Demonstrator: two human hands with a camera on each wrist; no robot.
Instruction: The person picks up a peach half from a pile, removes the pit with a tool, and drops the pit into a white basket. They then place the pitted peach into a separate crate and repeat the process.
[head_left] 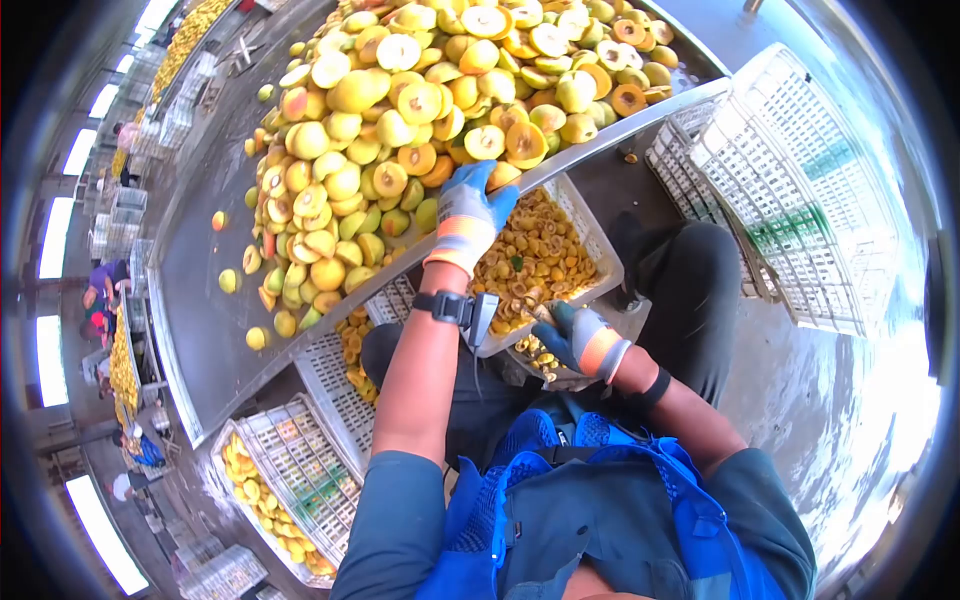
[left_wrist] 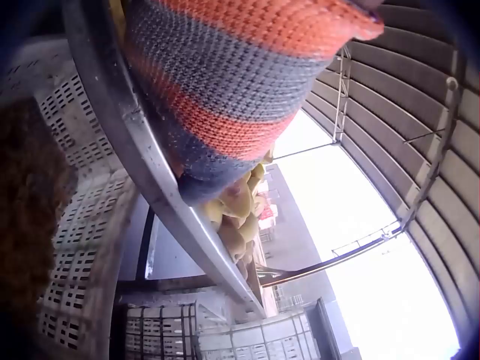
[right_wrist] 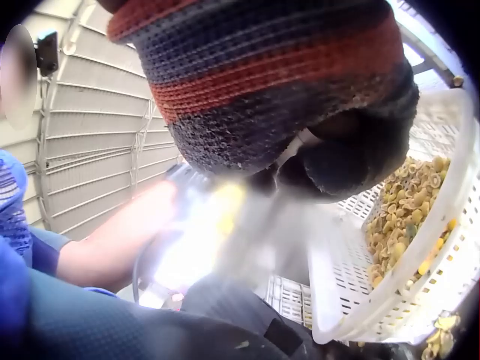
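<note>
My gloved left hand (head_left: pixel 470 215) reaches over the metal table's near edge to the heap of halved yellow peaches (head_left: pixel 400 110). Its fingers and thumb are around a peach half (head_left: pixel 504 177) at the rim. Lower down, my gloved right hand (head_left: pixel 590 340) is over the near side of a white crate (head_left: pixel 608 265) full of small brownish peach scraps (head_left: pixel 535 245). In the right wrist view its fingers curl round a small pale object (right_wrist: pixel 295 147); blur and the glove hide most of it, so I cannot tell its kind.
The metal rim (head_left: pixel 625 135) of the sorting table runs between the heap and the scrap crate. White crates (head_left: pixel 790 180) lean at the right. Another crate (head_left: pixel 300 455) with yellow fruit stands at lower left. Loose scraps (head_left: pixel 537 355) are by my knees.
</note>
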